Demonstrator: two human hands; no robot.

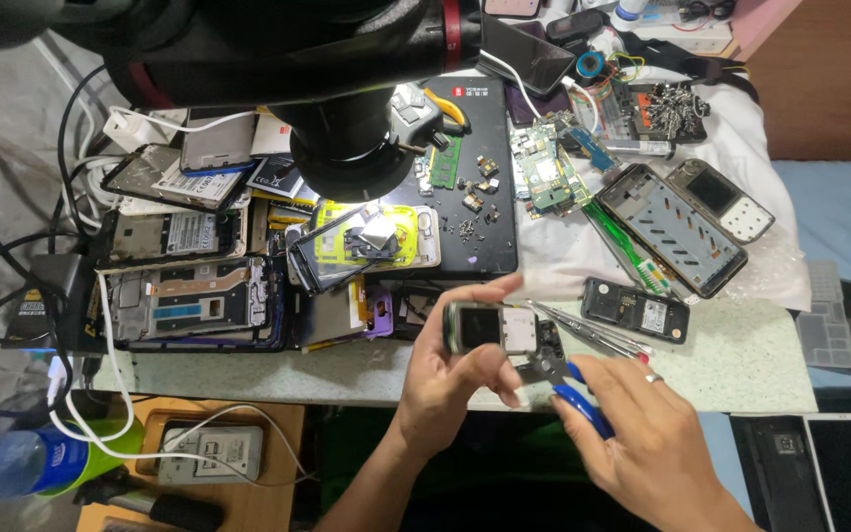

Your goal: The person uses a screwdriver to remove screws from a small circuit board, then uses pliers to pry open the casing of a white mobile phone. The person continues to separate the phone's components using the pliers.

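Observation:
My left hand [450, 379] grips a small opened phone body [492, 328] with a dark screen, held up near the front edge of the worktable [731, 369]. My right hand [632, 433], with a ring on one finger, holds blue-handled pliers [571, 390] whose metal jaws touch the phone's lower right corner. Tweezers [593, 333] lie on the table just behind my hands.
A microscope head [347, 148] hangs over a black mat [480, 187] with small parts. Stacked opened phones [189, 296] fill the left side. Circuit boards [549, 167], phone frames [677, 232] and a green toothbrush [627, 246] lie right. A bottle [27, 458] stands lower left.

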